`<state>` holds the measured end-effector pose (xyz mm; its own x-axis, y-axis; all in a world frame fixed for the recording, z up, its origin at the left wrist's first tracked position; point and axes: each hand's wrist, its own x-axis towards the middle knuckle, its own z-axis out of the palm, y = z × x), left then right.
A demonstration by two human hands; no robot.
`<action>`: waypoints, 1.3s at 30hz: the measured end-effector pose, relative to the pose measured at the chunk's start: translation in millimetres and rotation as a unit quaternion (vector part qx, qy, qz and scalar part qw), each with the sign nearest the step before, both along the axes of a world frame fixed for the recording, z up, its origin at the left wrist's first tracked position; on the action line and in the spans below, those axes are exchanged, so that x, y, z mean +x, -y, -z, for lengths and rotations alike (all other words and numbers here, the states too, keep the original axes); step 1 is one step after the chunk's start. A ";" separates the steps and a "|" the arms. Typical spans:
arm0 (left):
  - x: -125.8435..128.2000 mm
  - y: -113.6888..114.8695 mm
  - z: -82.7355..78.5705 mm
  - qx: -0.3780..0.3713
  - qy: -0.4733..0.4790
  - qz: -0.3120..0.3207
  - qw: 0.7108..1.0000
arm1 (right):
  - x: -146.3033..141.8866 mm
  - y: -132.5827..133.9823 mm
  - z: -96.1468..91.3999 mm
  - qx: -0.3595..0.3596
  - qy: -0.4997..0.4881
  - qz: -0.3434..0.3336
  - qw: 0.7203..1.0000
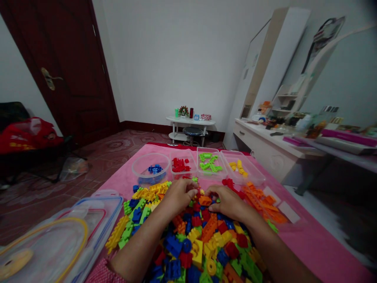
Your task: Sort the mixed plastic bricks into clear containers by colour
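Note:
A large heap of toy building bricks (210,245) in red, yellow, blue, green and orange covers the near part of the table. My left hand (179,193) is over the heap's far side, its fingers curled close to small red pieces; what they hold, if anything, is hidden. Beside it, my right hand (225,200) has thumb and forefinger bent around an orange brick (205,201). Just beyond my hands stand clear plastic containers: a round one with blue bricks (155,169), then ones with red bricks (179,164), light green bricks (209,163) and yellow bricks (238,168).
To the right, orange bricks (265,202) lie in another clear container. Clear lids with coloured rims (85,228) are stacked at the left edge of the pink-covered table (125,173). Beyond are a white stand (190,121) with a stool, and a dresser (265,137) on the right.

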<state>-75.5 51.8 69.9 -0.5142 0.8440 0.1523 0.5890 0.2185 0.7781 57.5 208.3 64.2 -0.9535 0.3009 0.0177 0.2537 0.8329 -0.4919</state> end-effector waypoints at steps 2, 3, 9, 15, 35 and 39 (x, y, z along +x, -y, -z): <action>1.1 -0.4 0.1 -0.006 -0.005 0.003 1.000 | 1.5 -0.8 0.3 -0.035 -0.005 0.015 0.999; 1.6 -0.4 -0.3 -0.011 -0.008 0.005 1.000 | 2.3 -2.0 0.0 -0.054 -0.009 0.019 0.998; 2.3 -0.2 -0.2 -0.018 -0.004 0.009 1.000 | 8.9 -17.2 -9.3 -0.057 -0.069 0.080 0.993; 0.0 -2.3 4.3 -0.013 0.005 0.011 1.000 | 16.6 -20.7 -16.5 -0.052 0.003 0.080 0.995; 0.6 2.3 -6.2 -0.037 -0.092 -0.088 0.991 | -34.0 -4.7 -39.3 -0.082 -0.029 -0.030 0.996; -1.4 4.7 -9.0 -0.051 -0.112 -0.096 0.988 | -80.1 -17.0 -53.5 -0.087 -0.137 0.033 0.986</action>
<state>-76.9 47.1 78.9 -0.6298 0.7506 0.2001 0.6841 0.4138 0.6006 -22.6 225.3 117.6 -0.8980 0.3835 0.2158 0.1419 0.7165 -0.6831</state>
